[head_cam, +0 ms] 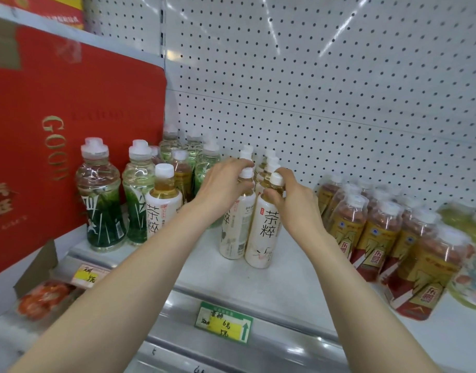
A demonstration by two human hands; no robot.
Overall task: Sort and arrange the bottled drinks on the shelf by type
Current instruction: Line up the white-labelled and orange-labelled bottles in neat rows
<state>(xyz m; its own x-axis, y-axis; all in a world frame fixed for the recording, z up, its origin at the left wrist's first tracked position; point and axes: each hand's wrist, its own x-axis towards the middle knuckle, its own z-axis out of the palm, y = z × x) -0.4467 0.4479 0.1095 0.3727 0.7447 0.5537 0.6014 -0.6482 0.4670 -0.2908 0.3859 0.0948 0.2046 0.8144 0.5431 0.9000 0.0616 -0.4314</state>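
Two rows of white-labelled tea bottles stand mid-shelf. My left hand (223, 184) grips the neck of the front bottle of the left row (233, 232). My right hand (296, 200) is closed around the neck of the front bottle of the right row (262, 232). Another white-labelled tea bottle (162, 203) stands apart at the left, among clear bottles with green labels (101, 200). A second tea bottle (181, 176) sits behind it. Brown drinks with gold and red labels (371, 238) fill the right side.
A big red carton (70, 130) stands at the left end of the shelf. The white shelf (231, 281) has a green price tag (223, 323) and a yellow one (87, 274) on its front rail. Pegboard backs the shelf. A box of red packets (43, 297) lies lower left.
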